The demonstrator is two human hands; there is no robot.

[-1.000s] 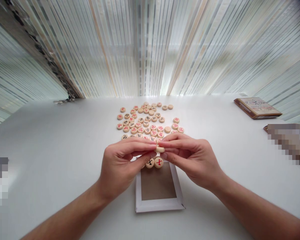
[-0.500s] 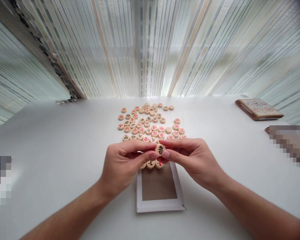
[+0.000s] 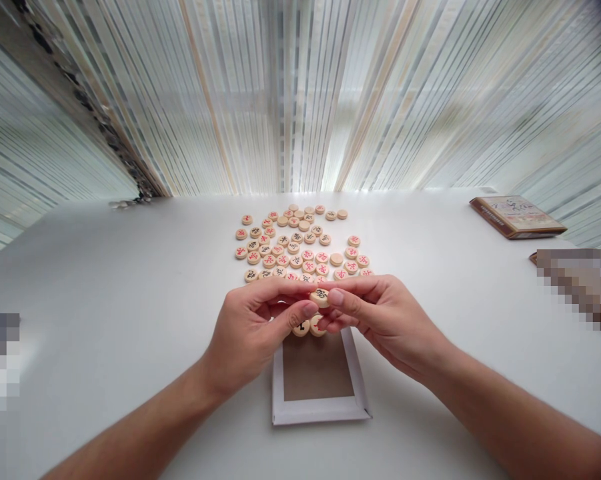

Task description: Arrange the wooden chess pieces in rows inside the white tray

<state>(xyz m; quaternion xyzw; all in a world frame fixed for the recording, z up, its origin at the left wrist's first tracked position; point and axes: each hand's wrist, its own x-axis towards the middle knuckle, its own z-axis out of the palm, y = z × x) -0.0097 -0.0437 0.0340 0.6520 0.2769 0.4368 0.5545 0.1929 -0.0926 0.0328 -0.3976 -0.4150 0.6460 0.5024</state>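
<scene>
Pale wood, thick and round, with a black character on its upper face: one held disc [image 3: 319, 298], tilted, in front of the chest and apparently above the far end of a white-rimmed tray [image 3: 278, 393]. Pinched narrowly by the right hand [image 3: 400, 327], thumb overlapping the face, and met at the opposite edge by the left hand [image 3: 245, 327], forefinger behind, thumb low. For good handling, by judgement: keep both pinches light, turn by the rim, slide the thumb off the character, and stay over the tray in case of a slip. At the tray's far end, a black-marked disc [image 3: 301, 327] and a red-marked disc [image 3: 317, 326], both partly hidden by fingers. Beyond, on the white table [image 3: 145, 280], a loose spread of discs [image 3: 282, 261] lettered red or black, some showing blank faces. Far right, a brown box [image 3: 517, 217] with printed lid and spine. Held character too foreshortened to read surely; box lettering too small; no brand to make out.
</scene>
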